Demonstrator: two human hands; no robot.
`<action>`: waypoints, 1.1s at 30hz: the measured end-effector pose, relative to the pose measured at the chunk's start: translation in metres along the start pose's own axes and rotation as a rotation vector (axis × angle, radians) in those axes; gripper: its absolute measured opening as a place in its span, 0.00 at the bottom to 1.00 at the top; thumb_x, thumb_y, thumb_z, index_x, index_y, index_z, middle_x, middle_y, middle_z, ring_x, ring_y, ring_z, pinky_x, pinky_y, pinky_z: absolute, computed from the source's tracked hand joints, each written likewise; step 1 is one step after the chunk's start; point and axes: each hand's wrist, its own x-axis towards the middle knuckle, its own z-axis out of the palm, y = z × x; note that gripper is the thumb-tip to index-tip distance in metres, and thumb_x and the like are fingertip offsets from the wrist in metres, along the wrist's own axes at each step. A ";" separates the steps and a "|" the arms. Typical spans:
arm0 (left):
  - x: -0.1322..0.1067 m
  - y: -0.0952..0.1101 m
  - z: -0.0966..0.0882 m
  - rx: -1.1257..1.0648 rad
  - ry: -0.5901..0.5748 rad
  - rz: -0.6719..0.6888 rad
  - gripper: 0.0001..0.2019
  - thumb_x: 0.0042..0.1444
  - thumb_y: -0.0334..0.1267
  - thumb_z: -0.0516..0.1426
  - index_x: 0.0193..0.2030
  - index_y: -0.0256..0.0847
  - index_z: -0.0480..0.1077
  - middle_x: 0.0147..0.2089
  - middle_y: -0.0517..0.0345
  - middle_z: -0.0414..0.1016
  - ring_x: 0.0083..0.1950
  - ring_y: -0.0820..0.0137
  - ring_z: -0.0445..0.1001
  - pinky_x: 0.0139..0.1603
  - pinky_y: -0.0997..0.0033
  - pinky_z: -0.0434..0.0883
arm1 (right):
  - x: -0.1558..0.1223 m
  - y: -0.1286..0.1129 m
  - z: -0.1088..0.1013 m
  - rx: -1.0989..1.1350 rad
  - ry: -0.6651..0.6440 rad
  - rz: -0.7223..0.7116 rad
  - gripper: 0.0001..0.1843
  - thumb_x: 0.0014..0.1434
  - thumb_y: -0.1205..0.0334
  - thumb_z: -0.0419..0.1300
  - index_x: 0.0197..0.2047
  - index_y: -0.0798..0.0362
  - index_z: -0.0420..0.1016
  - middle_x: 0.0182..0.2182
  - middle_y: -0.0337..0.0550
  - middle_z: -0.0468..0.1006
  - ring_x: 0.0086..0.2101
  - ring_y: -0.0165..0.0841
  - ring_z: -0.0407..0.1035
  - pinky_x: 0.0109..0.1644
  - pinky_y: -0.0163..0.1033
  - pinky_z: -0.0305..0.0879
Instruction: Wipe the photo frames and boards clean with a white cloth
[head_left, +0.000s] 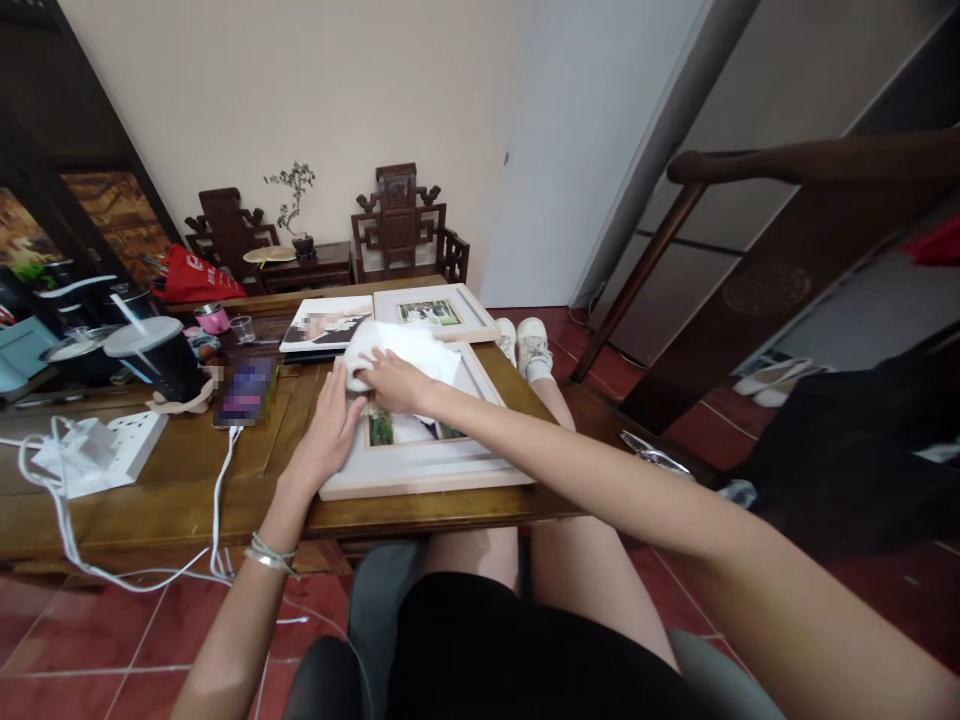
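Note:
A picture frame (420, 480) with a pale wooden edge and a white mat lies flat on the wooden table, close to its front edge. My right hand (394, 382) grips a bunched white cloth (420, 350) and presses it on the frame's far left part. The cloth and my arm cover much of the photo inside. With fingers stretched out, my left hand (334, 425) rests along the frame's left edge, close beside the cloth. Just behind lie a second white frame (472, 305) holding a photo and a white photo panel (307, 322).
On the left stand a lidded dark cup (161, 355) with a straw, a phone (246, 392) on a cable and a white power strip (139, 445) with cords. A pink container (212, 318) sits farther back. A wooden chair (630, 270) stands at the right.

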 end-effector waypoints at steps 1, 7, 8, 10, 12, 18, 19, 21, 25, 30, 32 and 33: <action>0.000 0.001 -0.001 -0.012 -0.001 -0.005 0.33 0.66 0.52 0.42 0.71 0.35 0.39 0.74 0.43 0.36 0.74 0.62 0.37 0.71 0.54 0.43 | 0.008 -0.002 -0.001 -0.002 -0.001 -0.002 0.21 0.59 0.73 0.53 0.55 0.66 0.68 0.61 0.67 0.61 0.61 0.55 0.53 0.60 0.57 0.54; -0.003 0.008 -0.008 -0.127 0.025 -0.034 0.37 0.64 0.59 0.40 0.72 0.38 0.38 0.74 0.45 0.39 0.73 0.62 0.41 0.71 0.58 0.42 | -0.004 -0.029 -0.005 -0.012 -0.064 -0.094 0.16 0.59 0.74 0.51 0.47 0.64 0.74 0.49 0.64 0.73 0.50 0.49 0.67 0.52 0.50 0.63; -0.004 0.008 -0.009 -0.162 0.034 -0.052 0.35 0.64 0.59 0.38 0.72 0.39 0.39 0.74 0.46 0.41 0.73 0.62 0.43 0.71 0.58 0.43 | -0.013 -0.034 -0.007 -0.017 -0.069 -0.115 0.16 0.58 0.75 0.51 0.47 0.64 0.74 0.49 0.63 0.73 0.50 0.49 0.67 0.53 0.49 0.63; -0.004 0.007 -0.011 -0.230 0.048 -0.106 0.33 0.65 0.57 0.32 0.71 0.40 0.40 0.73 0.47 0.46 0.72 0.64 0.46 0.71 0.59 0.47 | -0.031 -0.043 -0.012 -0.030 -0.078 -0.169 0.17 0.57 0.75 0.51 0.48 0.65 0.73 0.50 0.64 0.73 0.50 0.48 0.67 0.53 0.47 0.62; -0.004 0.006 -0.012 -0.268 0.045 -0.165 0.32 0.66 0.54 0.27 0.71 0.41 0.43 0.72 0.49 0.50 0.72 0.66 0.50 0.69 0.60 0.51 | -0.050 -0.049 -0.020 -0.017 -0.106 -0.240 0.19 0.56 0.76 0.51 0.49 0.64 0.73 0.48 0.63 0.74 0.51 0.47 0.67 0.51 0.45 0.63; -0.004 0.014 -0.007 -0.093 0.020 -0.169 0.28 0.67 0.49 0.36 0.65 0.33 0.57 0.69 0.46 0.55 0.71 0.65 0.52 0.71 0.60 0.49 | -0.103 -0.055 -0.047 0.174 -0.218 -0.302 0.20 0.54 0.78 0.52 0.48 0.58 0.75 0.42 0.56 0.78 0.47 0.46 0.70 0.47 0.44 0.64; -0.004 0.015 -0.005 -0.037 -0.001 -0.153 0.27 0.67 0.47 0.39 0.64 0.31 0.59 0.69 0.44 0.57 0.71 0.64 0.52 0.71 0.59 0.49 | -0.110 -0.053 -0.050 0.175 -0.229 -0.264 0.20 0.53 0.78 0.52 0.47 0.58 0.76 0.42 0.57 0.78 0.45 0.46 0.71 0.46 0.43 0.65; -0.004 0.016 -0.003 0.061 -0.049 -0.129 0.24 0.66 0.43 0.44 0.61 0.28 0.62 0.68 0.39 0.58 0.71 0.61 0.53 0.70 0.58 0.50 | -0.122 -0.047 -0.053 0.156 -0.269 -0.172 0.21 0.52 0.79 0.52 0.46 0.59 0.77 0.42 0.58 0.78 0.44 0.46 0.72 0.44 0.43 0.65; -0.004 0.015 -0.002 0.150 -0.066 -0.129 0.22 0.63 0.38 0.47 0.58 0.24 0.65 0.66 0.35 0.60 0.69 0.58 0.55 0.69 0.59 0.52 | -0.141 -0.026 -0.055 0.128 -0.350 -0.016 0.23 0.51 0.79 0.50 0.46 0.57 0.77 0.40 0.57 0.78 0.43 0.46 0.73 0.43 0.42 0.65; -0.003 0.011 -0.001 0.143 -0.060 -0.119 0.20 0.63 0.38 0.47 0.56 0.29 0.67 0.66 0.38 0.61 0.70 0.57 0.55 0.69 0.55 0.53 | -0.156 -0.007 -0.049 0.183 -0.288 0.029 0.28 0.47 0.82 0.48 0.46 0.55 0.78 0.43 0.54 0.79 0.52 0.45 0.68 0.51 0.43 0.63; -0.003 0.010 -0.001 0.126 -0.072 -0.130 0.20 0.63 0.39 0.47 0.56 0.28 0.67 0.66 0.38 0.60 0.70 0.57 0.53 0.70 0.54 0.52 | -0.155 -0.009 -0.043 0.209 -0.230 -0.007 0.28 0.46 0.82 0.48 0.46 0.56 0.78 0.45 0.55 0.78 0.54 0.45 0.66 0.52 0.44 0.63; -0.003 0.010 0.000 0.113 -0.079 -0.138 0.21 0.62 0.39 0.47 0.56 0.29 0.67 0.66 0.38 0.60 0.71 0.57 0.52 0.70 0.54 0.52 | -0.152 -0.013 -0.041 0.219 -0.198 -0.028 0.28 0.46 0.82 0.48 0.46 0.56 0.78 0.46 0.55 0.78 0.54 0.45 0.67 0.52 0.45 0.63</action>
